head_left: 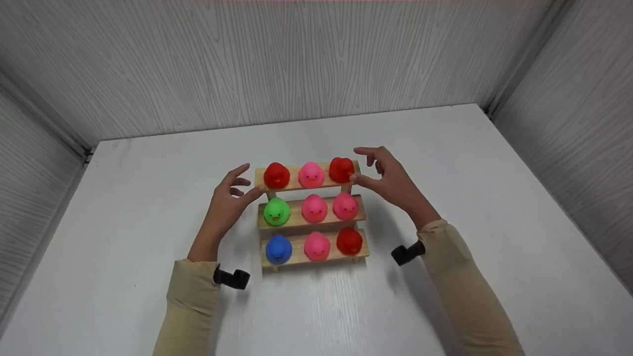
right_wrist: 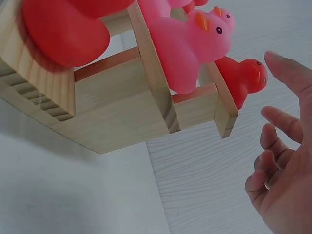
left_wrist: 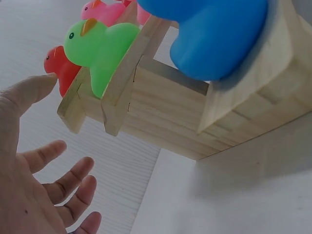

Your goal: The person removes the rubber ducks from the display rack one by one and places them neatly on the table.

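Note:
A three-tier wooden rack (head_left: pixel 292 222) stands on the table, bearing rubber ducks. Its top step has a red duck (head_left: pixel 276 176), a pink duck (head_left: pixel 311 175) and another red duck (head_left: pixel 341 170). Green (head_left: pixel 276 212) and two pink ducks (head_left: pixel 314 208) sit in the middle; below are blue (head_left: pixel 279 249), pink (head_left: pixel 317 246) and red (head_left: pixel 349 242). My left hand (head_left: pixel 227 202) is beside the rack's top left end, fingers spread, thumb tip close to the red duck. At the top right end, my right hand (head_left: pixel 390 180) has its thumb near the other red duck, fingers loosely bent.
The white table (head_left: pixel 148 198) runs back to a wood-grain panel (head_left: pixel 296 64). Side panels rise at left (head_left: pixel 29 163) and right (head_left: pixel 573 113). Each wrist carries a small black camera (head_left: pixel 240 279) near the sleeve cuff.

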